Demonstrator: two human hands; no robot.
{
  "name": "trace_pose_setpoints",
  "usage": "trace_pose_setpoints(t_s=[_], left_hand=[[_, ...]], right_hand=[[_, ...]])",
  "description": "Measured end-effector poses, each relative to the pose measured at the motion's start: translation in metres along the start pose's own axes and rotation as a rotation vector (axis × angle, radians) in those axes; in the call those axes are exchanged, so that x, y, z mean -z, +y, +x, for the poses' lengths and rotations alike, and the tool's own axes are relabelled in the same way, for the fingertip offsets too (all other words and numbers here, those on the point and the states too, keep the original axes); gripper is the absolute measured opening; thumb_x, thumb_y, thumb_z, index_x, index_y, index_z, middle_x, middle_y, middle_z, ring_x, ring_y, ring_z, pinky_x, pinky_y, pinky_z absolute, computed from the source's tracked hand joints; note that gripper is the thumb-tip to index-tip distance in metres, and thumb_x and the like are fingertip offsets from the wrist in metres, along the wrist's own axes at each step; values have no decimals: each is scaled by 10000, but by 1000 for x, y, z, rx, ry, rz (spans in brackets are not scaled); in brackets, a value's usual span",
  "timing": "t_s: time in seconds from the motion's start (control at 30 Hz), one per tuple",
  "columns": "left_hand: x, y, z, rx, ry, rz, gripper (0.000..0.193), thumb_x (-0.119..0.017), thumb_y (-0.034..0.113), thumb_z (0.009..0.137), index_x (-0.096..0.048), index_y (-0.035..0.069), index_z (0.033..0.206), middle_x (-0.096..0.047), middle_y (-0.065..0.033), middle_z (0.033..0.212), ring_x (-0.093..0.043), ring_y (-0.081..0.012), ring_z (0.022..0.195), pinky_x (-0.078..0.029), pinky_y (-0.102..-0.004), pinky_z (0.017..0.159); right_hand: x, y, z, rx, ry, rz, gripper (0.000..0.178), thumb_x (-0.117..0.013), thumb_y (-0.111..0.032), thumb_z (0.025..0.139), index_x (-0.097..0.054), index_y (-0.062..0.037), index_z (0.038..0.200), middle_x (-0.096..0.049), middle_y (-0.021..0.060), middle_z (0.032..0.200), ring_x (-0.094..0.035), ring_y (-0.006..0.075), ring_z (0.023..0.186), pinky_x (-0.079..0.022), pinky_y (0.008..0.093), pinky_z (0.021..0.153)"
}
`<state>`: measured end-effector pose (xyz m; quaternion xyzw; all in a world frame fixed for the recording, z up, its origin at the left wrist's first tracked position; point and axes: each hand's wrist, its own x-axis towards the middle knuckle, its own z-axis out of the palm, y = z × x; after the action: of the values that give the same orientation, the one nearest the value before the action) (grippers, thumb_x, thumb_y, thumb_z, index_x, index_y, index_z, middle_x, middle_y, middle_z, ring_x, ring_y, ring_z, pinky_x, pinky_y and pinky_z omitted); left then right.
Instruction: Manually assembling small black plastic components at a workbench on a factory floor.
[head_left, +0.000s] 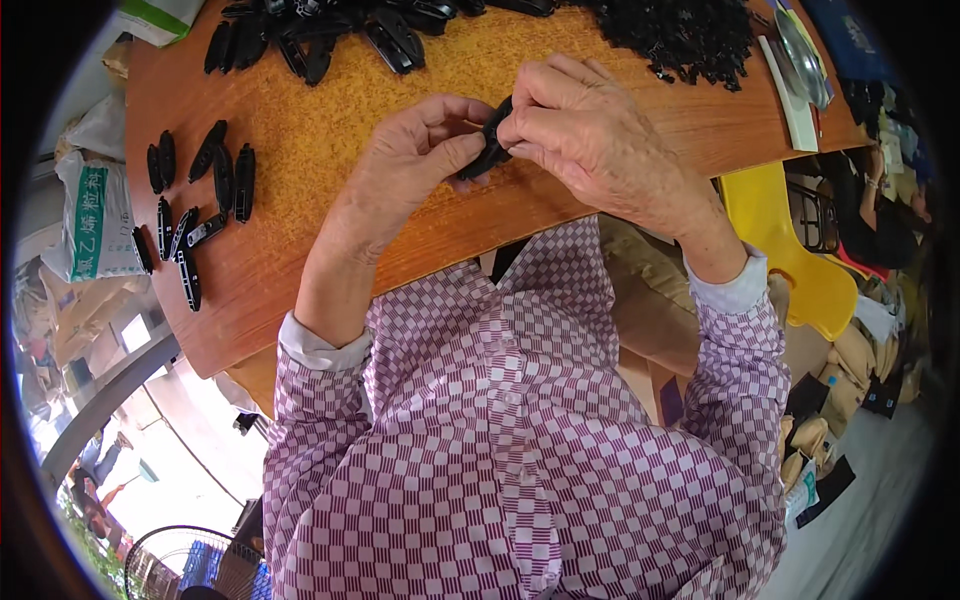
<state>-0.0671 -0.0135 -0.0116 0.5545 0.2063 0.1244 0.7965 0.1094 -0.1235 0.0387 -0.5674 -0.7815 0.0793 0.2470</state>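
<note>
Black plastic part (487, 150) pinched between both hands above the near edge of the table (330, 150). Left hand (415, 160) curled, thumb and fingers closed on the lower end; right hand (590, 135) closed over the upper end, fingertips pressing down. Judged as a fitting or snapping step, two pieces being pushed together; joint itself hidden under the fingers, cannot be confirmed. Next move likely calls for firm, square pressure with the ends kept aligned.

Left of the left hand: row of similar elongated black parts (195, 205) laid flat, well apart from the hands. Beyond the hands: pile of larger black pieces (320, 35) and heap of small black bits (685, 35). Far right of the right hand: metal dish (803, 55), contents not readable. No bin or tray seen holding parts; white sack (95, 215) off the table, left, contents hidden.
</note>
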Motion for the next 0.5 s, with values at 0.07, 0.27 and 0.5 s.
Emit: trace_pose_setpoints(t_s=[0.07,0.27,0.5], left_hand=[[-2,0,1,4,-16,38,242,-562,100,915,-539,12,1140,-624,-44,938,-585,-95,777,-488,-224,663],[-9,-8,3,-42,-24,-115,215,-557,73,912,-539,5,1115,-628,-60,927,-602,-108,774,-484,-229,645],[-32,-3,10,8,13,-61,362,-571,4,879,-432,16,1213,-614,-89,995,-606,-133,843,-493,-247,714]], right_hand=[[-1,3,-2,-9,-34,-27,63,-632,-85,785,-615,-64,842,-490,52,833,-514,237,872,-420,359,767],[-17,14,-11,-196,124,367,210,-678,-31,779,-594,-43,971,-541,38,876,-532,156,864,-440,283,734],[-31,15,-30,-695,281,1354,414,-643,-49,852,-484,-39,1233,-588,38,1074,-564,107,965,-474,245,854]])
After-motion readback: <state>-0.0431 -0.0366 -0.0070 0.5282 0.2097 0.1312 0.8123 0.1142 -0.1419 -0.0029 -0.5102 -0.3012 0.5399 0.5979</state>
